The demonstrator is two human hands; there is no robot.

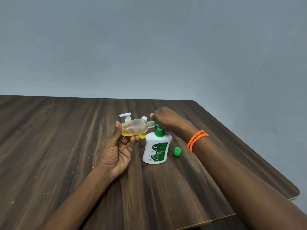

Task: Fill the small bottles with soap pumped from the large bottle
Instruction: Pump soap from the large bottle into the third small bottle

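Clear small bottle (pixel 135 126) lies sideways, mouth meeting green pump (pixel 158 128).

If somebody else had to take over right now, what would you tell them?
Left hand: holds a small clear bottle on its side, its mouth against the green pump spout.
Right hand: on top of the pump of the Dettol bottle, which stands on the table.
Green cap: off, lying right of the Dettol bottle.
Done: the small bottle has some yellow soap in it.
Left: keep pumping, cap it. Other small bottles stand behind; their fill is hard to tell.
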